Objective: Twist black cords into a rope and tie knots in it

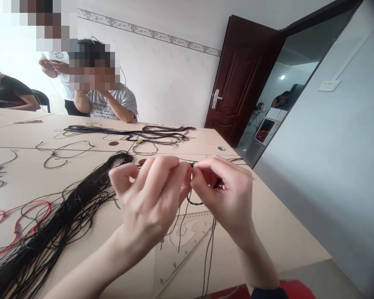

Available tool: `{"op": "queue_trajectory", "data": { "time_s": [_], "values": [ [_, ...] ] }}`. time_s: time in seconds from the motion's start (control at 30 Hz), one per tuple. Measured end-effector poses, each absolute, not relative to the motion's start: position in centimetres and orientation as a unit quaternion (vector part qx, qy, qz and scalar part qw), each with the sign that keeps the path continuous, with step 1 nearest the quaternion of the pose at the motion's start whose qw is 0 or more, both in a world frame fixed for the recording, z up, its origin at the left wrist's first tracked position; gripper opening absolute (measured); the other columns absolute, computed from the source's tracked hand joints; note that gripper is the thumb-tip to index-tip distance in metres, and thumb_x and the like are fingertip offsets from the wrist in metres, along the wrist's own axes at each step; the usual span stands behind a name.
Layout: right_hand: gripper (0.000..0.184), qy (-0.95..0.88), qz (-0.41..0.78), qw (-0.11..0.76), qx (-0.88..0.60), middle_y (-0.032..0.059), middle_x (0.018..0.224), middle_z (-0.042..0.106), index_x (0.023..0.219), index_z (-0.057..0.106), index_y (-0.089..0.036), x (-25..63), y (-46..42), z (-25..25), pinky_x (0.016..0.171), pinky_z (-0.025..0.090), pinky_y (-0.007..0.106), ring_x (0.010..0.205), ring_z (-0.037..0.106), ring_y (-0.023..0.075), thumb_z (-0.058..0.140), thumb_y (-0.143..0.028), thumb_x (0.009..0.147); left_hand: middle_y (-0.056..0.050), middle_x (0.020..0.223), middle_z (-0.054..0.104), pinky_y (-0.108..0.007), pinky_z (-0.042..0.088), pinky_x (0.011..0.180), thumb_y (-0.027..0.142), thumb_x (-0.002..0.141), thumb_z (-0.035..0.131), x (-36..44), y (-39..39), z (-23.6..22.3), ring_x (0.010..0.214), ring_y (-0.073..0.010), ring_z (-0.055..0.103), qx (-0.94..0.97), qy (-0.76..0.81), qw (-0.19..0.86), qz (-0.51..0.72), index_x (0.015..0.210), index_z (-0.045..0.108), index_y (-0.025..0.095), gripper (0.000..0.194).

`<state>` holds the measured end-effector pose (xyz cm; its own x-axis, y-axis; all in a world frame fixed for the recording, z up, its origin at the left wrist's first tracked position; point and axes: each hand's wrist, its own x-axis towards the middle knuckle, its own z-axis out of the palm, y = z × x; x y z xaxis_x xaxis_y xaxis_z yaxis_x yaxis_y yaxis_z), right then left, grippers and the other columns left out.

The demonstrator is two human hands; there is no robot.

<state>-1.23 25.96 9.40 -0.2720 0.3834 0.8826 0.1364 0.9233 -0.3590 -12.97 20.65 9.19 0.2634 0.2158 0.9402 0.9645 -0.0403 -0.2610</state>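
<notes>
Both of my hands meet above the table, fingertips almost touching. My left hand (151,195) pinches a thin black cord (181,228) between thumb and forefinger, its other fingers curled. Close beside it, my right hand (226,193) is closed on the same cordwork, and a dark strand shows inside its curled fingers. A braided black loop (195,203) hangs between the hands, with loose cord ends dangling below. The exact spot where the fingertips grip is mostly hidden. Under the hands lies a clear set square (174,263).
A thick bundle of black cords (81,199) runs along the left, beside red cords (46,207). Another black bundle (127,133) lies farther back. A tape roll (221,148) sits near the right edge. People sit and stand across the table; a brown door (239,74) stands open.
</notes>
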Motion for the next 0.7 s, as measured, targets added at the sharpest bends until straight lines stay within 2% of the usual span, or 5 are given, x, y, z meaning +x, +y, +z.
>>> {"op": "queue_trajectory", "data": {
  "time_s": [0.2, 0.33, 0.47, 0.57, 0.7],
  "values": [
    [0.015, -0.734, 0.257, 0.610, -0.153, -0.0070, 0.046, 0.041, 0.059, 0.052, -0.016, -1.7, 25.9, 9.4, 0.035, 0.029, 0.015, 0.040, 0.036, 0.0036, 0.056, -0.011, 0.072, -0.002, 0.077, 0.057, -0.032, 0.027, 0.053, 0.012, 0.072, 0.064, -13.8, 21.6, 8.4, 0.056, -0.0111, 0.048, -0.588, -0.397, 0.564, -0.423, 0.082, 0.057, 0.018, 0.013],
    [0.015, -0.708, 0.351, 0.601, -0.121, -0.0077, 0.043, 0.040, 0.057, 0.052, -0.017, -2.1, 26.2, 9.3, 0.033, 0.028, 0.014, 0.037, 0.034, 0.0031, 0.056, -0.013, 0.071, -0.001, 0.075, 0.054, -0.033, 0.031, 0.054, 0.011, 0.070, 0.065, -14.0, 21.5, 8.0, 0.055, -0.0106, 0.047, -0.578, -0.401, 0.547, -0.453, 0.081, 0.058, 0.020, 0.016],
    [0.011, -0.687, 0.420, 0.583, -0.106, -0.0064, 0.049, 0.048, 0.063, 0.055, -0.017, -2.1, 26.6, 9.1, 0.032, 0.029, 0.014, 0.037, 0.034, 0.0024, 0.054, -0.015, 0.073, -0.001, 0.077, 0.053, -0.033, 0.031, 0.055, 0.010, 0.068, 0.065, -14.3, 21.4, 7.9, 0.054, -0.0093, 0.045, -0.583, -0.379, 0.557, -0.454, 0.080, 0.059, 0.020, 0.017],
    [0.013, -0.704, 0.368, 0.594, -0.124, -0.0058, 0.049, 0.048, 0.063, 0.057, -0.017, -1.8, 26.7, 9.2, 0.032, 0.029, 0.015, 0.037, 0.034, 0.0031, 0.053, -0.016, 0.075, 0.001, 0.078, 0.054, -0.033, 0.031, 0.056, 0.012, 0.069, 0.064, -14.6, 21.3, 7.9, 0.055, -0.0089, 0.046, -0.581, -0.385, 0.549, -0.462, 0.081, 0.059, 0.023, 0.016],
    [0.010, -0.738, 0.187, 0.631, -0.148, -0.0036, 0.053, 0.051, 0.066, 0.059, -0.018, -1.3, 26.2, 9.3, 0.038, 0.034, 0.018, 0.044, 0.041, 0.0061, 0.057, -0.016, 0.075, 0.003, 0.079, 0.057, -0.031, 0.037, 0.060, 0.016, 0.070, 0.066, -14.4, 20.8, 8.2, 0.059, -0.0091, 0.050, -0.579, -0.418, 0.498, -0.492, 0.084, 0.060, 0.025, 0.018]
  ]
}}
